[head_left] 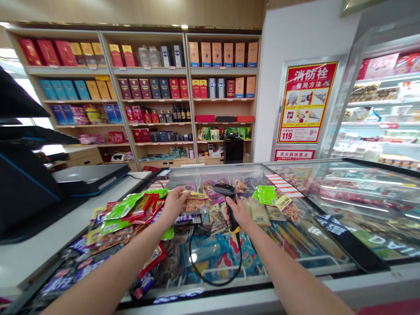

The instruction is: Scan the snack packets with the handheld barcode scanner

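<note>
My left hand (174, 203) pinches the left edge of a snack packet (196, 204) with a yellow top and brown strips showing through its clear front. My right hand (236, 213) is wrapped round the handle of a black barcode scanner (225, 189), whose head faces left towards the packet. From the handle's yellow-edged base a black cable (215, 283) loops down over the glass. Left of my left hand lies a pile of snack packets, with green packets (124, 205) and red packets (144, 208) on top. Right of the scanner lie a green packet (266, 195) and a yellow-labelled packet (288, 207).
Everything rests on a glass-topped freezer (262, 166) with packaged goods beneath. A counter (19, 258) with a flat black device (92, 177) stands at left. Shelves of boxed goods (149, 100) line the back wall. A lit display fridge (380, 113) is at right.
</note>
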A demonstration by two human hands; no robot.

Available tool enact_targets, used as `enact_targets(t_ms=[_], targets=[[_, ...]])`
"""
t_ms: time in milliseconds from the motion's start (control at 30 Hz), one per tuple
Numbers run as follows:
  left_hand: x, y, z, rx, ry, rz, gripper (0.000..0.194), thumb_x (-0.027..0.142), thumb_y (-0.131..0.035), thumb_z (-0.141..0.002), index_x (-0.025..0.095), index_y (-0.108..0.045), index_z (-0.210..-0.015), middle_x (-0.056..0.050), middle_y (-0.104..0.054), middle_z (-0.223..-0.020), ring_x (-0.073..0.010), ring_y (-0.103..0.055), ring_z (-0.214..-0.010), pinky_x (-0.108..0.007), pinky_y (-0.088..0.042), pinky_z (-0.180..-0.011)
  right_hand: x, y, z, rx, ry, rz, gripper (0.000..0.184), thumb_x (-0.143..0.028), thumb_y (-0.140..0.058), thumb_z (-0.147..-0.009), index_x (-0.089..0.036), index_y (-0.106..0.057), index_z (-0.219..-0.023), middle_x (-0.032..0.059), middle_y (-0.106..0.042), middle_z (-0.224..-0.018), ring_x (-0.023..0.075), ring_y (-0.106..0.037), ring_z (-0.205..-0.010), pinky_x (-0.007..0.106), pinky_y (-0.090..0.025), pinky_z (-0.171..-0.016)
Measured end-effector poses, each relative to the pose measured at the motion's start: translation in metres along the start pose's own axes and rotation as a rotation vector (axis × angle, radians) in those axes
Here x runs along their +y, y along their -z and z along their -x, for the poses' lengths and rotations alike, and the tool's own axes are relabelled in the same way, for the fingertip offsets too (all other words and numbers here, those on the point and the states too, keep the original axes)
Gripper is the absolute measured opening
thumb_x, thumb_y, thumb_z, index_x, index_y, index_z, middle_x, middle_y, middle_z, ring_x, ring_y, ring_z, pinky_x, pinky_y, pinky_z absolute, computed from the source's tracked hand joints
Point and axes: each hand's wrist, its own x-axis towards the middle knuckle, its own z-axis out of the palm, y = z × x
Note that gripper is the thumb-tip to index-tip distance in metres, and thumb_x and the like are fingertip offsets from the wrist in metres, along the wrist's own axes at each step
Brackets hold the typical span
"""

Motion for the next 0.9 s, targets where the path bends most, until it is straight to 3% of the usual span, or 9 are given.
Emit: enact_targets(t_ms=[100, 200, 400, 533, 767, 900], targets=[[-0.005, -0.038, -0.020, 0.057, 0.002, 0.133, 0.025, 0.043, -0.055, -0.070, 0.019, -0.048, -0.072, 0.004, -0.053, -0.058, -0.0127, -0.050, -0.053, -0.024, -0.041, -0.053, -0.004, 0.003, 0.003, -0.020, 0.012, -0.011, 0.036, -0.054, -0.059, -0.076, -0.023, -0.043, -0.081, -0.0063, -0.053, -0.054, 0.0098, -0.048, -0.037, 0.022, -0.042, -0.036], [-0.017, -0.054, -0.033, 0.187, -0.016, 0.123, 0.018, 0.038, -0.050, -0.074, 0.020, -0.048, -0.072, 0.003, -0.052, -0.060, -0.0138, -0.052, -0.060, -0.026, -0.044, -0.061, -0.010, 0.007, 0.006, -0.048, 0.020, 0.015, 0.033, -0.053, -0.057, -0.077, -0.023, -0.044, -0.082, -0.0064, -0.053, -0.055, 0.0095, -0.048, -0.038, 0.022, -0.042, -0.037], [-0.035, -0.035, -0.033, 0.444, -0.017, -0.045, 0.011, 0.030, -0.045, -0.080, 0.021, -0.049, -0.077, 0.001, -0.055, -0.071, -0.0162, -0.053, -0.073, -0.029, -0.043, -0.076, -0.017, 0.009, 0.014, -0.161, -0.061, 0.189, 0.033, -0.052, -0.059, -0.077, -0.023, -0.044, -0.073, -0.0045, -0.054, -0.053, 0.0104, -0.048, -0.037, 0.023, -0.040, -0.036], [-0.033, -0.036, -0.029, 0.457, -0.055, -0.084, 0.009, 0.027, -0.044, -0.082, 0.021, -0.050, -0.080, -0.001, -0.057, -0.076, -0.0171, -0.055, -0.077, -0.030, -0.043, -0.078, -0.013, 0.005, 0.017, -0.225, -0.096, 0.224, 0.033, -0.052, -0.061, -0.075, -0.023, -0.046, -0.074, -0.0047, -0.054, -0.053, 0.0107, -0.048, -0.037, 0.024, -0.041, -0.036], [-0.033, -0.041, -0.028, 0.453, -0.079, -0.082, 0.009, 0.026, -0.043, -0.084, 0.021, -0.050, -0.083, -0.004, -0.060, -0.082, -0.0189, -0.057, -0.083, -0.031, -0.044, -0.081, -0.013, 0.001, 0.018, -0.131, -0.123, 0.160, 0.032, -0.052, -0.057, -0.079, -0.023, -0.044, -0.074, -0.0049, -0.053, -0.054, 0.0096, -0.046, -0.037, 0.023, -0.040, -0.037], [-0.035, -0.041, -0.030, 0.454, -0.084, -0.096, 0.008, 0.026, -0.044, -0.083, 0.021, -0.050, -0.082, -0.003, -0.059, -0.081, -0.0184, -0.057, -0.082, -0.031, -0.044, -0.081, -0.011, 0.000, 0.019, -0.159, -0.105, 0.135, 0.034, -0.054, -0.058, -0.078, -0.023, -0.045, -0.073, -0.0047, -0.053, -0.055, 0.0093, -0.047, -0.038, 0.023, -0.041, -0.037]])
